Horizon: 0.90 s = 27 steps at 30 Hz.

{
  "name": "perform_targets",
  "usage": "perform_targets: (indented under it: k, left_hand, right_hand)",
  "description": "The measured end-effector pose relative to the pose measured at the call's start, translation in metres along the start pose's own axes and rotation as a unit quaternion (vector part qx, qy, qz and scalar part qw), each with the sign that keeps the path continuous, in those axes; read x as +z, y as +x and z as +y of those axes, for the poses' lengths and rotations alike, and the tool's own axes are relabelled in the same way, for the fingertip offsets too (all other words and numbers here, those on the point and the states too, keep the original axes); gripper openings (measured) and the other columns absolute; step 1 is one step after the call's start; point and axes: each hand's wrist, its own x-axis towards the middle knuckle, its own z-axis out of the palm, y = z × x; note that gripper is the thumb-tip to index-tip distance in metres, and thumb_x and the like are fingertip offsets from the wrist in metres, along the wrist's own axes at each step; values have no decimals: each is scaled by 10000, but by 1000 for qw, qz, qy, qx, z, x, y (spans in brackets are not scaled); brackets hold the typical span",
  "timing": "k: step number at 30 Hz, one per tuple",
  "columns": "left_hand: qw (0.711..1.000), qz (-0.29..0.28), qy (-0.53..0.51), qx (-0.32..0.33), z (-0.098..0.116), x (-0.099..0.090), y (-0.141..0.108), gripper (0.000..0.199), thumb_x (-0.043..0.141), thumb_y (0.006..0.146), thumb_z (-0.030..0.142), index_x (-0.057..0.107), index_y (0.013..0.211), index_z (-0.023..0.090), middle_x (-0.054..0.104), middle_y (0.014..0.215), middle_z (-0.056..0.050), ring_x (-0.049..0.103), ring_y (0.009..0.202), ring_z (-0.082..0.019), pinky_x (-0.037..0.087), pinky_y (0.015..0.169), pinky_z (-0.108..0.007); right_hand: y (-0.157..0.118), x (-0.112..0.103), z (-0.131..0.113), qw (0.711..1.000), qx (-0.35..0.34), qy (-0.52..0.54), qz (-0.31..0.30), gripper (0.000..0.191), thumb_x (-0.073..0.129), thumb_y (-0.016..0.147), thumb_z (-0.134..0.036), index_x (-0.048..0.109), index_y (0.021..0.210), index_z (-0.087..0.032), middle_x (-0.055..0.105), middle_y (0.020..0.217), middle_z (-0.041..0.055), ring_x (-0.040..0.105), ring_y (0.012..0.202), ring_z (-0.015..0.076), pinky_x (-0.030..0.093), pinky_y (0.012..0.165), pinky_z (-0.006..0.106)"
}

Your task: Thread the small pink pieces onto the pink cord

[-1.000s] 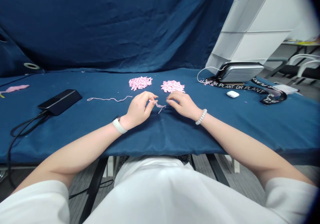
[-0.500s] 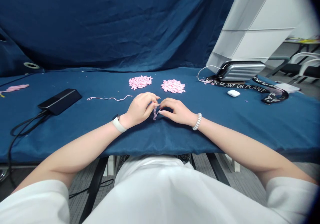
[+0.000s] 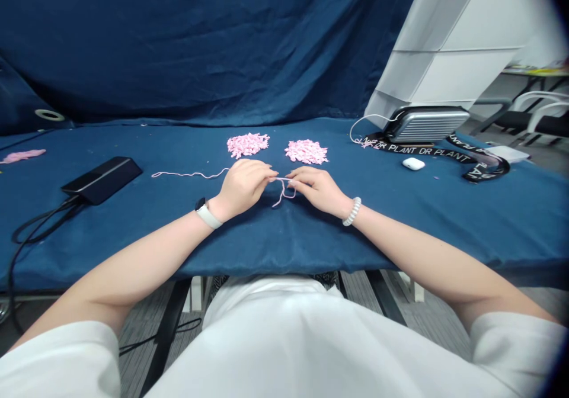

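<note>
Between my two hands a pink string [image 3: 281, 194] is stretched, with a loose end and a small loop hanging below the taut part. My left hand [image 3: 245, 188] pinches it on one side, thumb and fingers closed. On the other side my right hand [image 3: 318, 191] grips it with the fingertips. A longer pink strand [image 3: 189, 175] runs out over the cloth to the left; its near end goes behind my left hand. Just beyond my hands lie two heaps of small pink pieces, a left heap [image 3: 248, 144] and a right heap [image 3: 306, 151].
A black box [image 3: 102, 180] with cables sits at the left, and a pink item [image 3: 24, 156] lies farther left. To the right are a white earbud case [image 3: 413, 164], a black lettered strap [image 3: 418, 148] and a silver ribbed case [image 3: 429, 125]. Blue cloth [image 3: 267, 244] covers the table.
My hands have drawn slightly apart, pulling the pink string straight between them. The hanging part now shows a loop near my right fingers. The view has shifted a little.
</note>
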Motion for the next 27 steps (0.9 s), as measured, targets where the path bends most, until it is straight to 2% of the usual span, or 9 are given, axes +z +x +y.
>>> perform_targets:
  k: [4, 7, 10, 13, 17, 19, 22, 24, 27]
  left_hand:
    - [1000, 4, 20, -23, -1, 2, -1, 177, 486, 873, 223, 649, 922, 177, 714, 922, -65, 644, 938, -202, 446, 818, -351]
    - [998, -32, 27, -42, -2, 4, -1, 189, 468, 880, 235, 646, 884, 171, 709, 892, -71, 638, 949, -218, 431, 828, -363]
    - [993, -94, 30, -63, -2, 6, 0, 201, 447, 886, 246, 631, 849, 174, 698, 862, -68, 634, 933, -227, 430, 816, -370]
    - [989, -127, 13, -80, 1, 6, 0, 200, 443, 884, 242, 626, 838, 175, 693, 850, -64, 631, 929, -229, 429, 822, -374]
    - [985, -116, -43, -119, 8, 3, 3, 208, 461, 871, 257, 639, 813, 168, 694, 865, -71, 630, 928, -227, 434, 822, -353]
    - [972, -97, -105, -186, 11, 1, 6, 226, 471, 865, 292, 644, 796, 165, 697, 867, -73, 638, 891, -217, 442, 796, -333]
    - [911, -55, -256, -320, 10, 0, 10, 248, 488, 846, 319, 632, 732, 152, 701, 850, -76, 642, 880, -208, 446, 803, -321]
    - [843, -5, -372, -388, 7, 0, 13, 228, 535, 802, 295, 601, 645, 145, 699, 838, -79, 635, 915, -211, 444, 837, -325]
    - [707, 49, -551, -442, 2, -6, 19, 230, 575, 741, 250, 528, 543, 144, 691, 872, -68, 619, 958, -212, 444, 874, -346]
  right_hand:
    - [2, -2, -3, 994, 36, 48, 94, 260, 475, 878, -291, 619, 692, -182, 661, 861, 45, 610, 873, 172, 469, 855, 337]
    - [3, 1, -8, 971, 92, 163, 146, 280, 481, 859, -325, 557, 631, -180, 631, 800, 42, 600, 835, 166, 481, 840, 338]
    - [6, 2, -7, 919, 162, 308, 186, 250, 453, 848, -340, 498, 659, -182, 620, 819, 55, 609, 847, 171, 499, 843, 356]
    - [8, -4, 4, 866, 209, 414, 187, 243, 380, 865, -351, 440, 691, -193, 620, 855, 79, 621, 887, 184, 494, 885, 393]
    - [12, -20, 18, 800, 245, 510, 199, 279, 357, 872, -331, 331, 623, -209, 618, 803, 87, 622, 911, 186, 500, 890, 390]
    - [14, -29, 18, 735, 264, 566, 262, 290, 356, 877, -315, 330, 610, -205, 606, 756, 63, 624, 835, 154, 522, 835, 343]
    - [17, -40, 10, 651, 286, 627, 317, 315, 352, 887, -294, 330, 590, -192, 532, 621, 7, 553, 585, 89, 520, 664, 251]
    - [19, -43, 5, 638, 306, 640, 298, 319, 359, 889, -279, 326, 585, -186, 442, 534, -28, 446, 458, 66, 470, 550, 211]
    - [18, -40, 4, 648, 364, 624, 240, 300, 363, 878, -228, 329, 584, -184, 353, 469, -51, 347, 398, 63, 415, 489, 205]
